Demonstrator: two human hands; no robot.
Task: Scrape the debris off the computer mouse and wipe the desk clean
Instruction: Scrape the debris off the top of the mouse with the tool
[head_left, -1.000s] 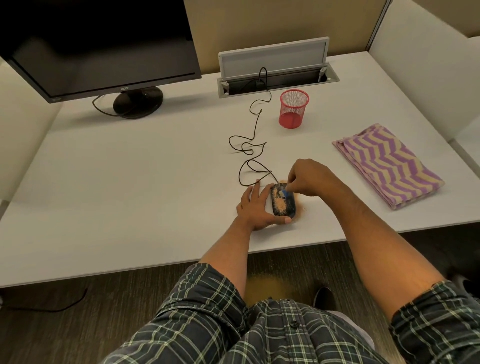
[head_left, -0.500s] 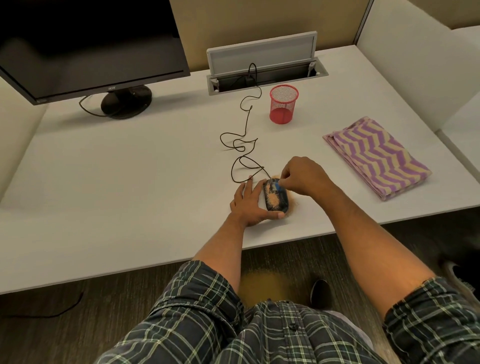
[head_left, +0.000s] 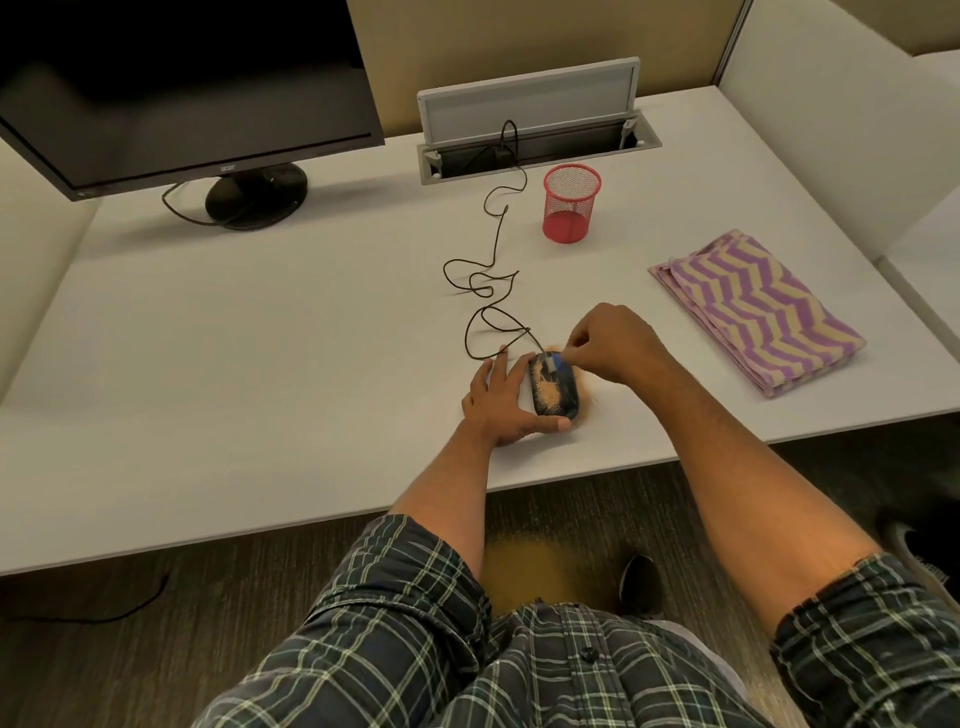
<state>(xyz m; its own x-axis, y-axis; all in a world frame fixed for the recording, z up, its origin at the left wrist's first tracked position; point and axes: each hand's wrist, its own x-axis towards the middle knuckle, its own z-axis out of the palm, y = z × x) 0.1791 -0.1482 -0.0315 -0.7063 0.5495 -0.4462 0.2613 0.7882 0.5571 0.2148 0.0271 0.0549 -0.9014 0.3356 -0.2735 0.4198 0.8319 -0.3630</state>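
- Scraping is under way and not complete: the computer mouse (head_left: 554, 387) carries a patch of tan, sand-like debris (head_left: 547, 394) on its top shell.
- Mouse location: near the front edge of the desk (head_left: 260, 364), between the two hands, with its cable (head_left: 483, 291) looping back to the open cable hatch (head_left: 530, 130).
- Left hand (head_left: 501, 402): fingers extended along the left flank of the mouse, thumb wrapped across its near end, bracing the body in place.
- Right hand (head_left: 615, 343): fingers curled, pinching a small scraper (head_left: 553, 362) with a blue part and a pale tip. The tip appears to rest on the front portion of the mouse; exact contact cannot be confirmed.
- Spill: loose debris lies on the desk just beside the right flank of the mouse.
- Remaining work, as judged: clear the debris patch from the shell, then wipe the desk. The striped cloth (head_left: 753, 312) lies folded and untouched, well apart to the right.
- Surroundings: a red mesh cup (head_left: 571, 203) stands behind the mouse near the cable; a monitor (head_left: 182, 88) stands at the far left.
- Obstructions: the cable loops lie just behind the mouse and are likely to hamper a wiping pass there. A tan patch is also visible on the floor (head_left: 530, 571) below the desk edge.
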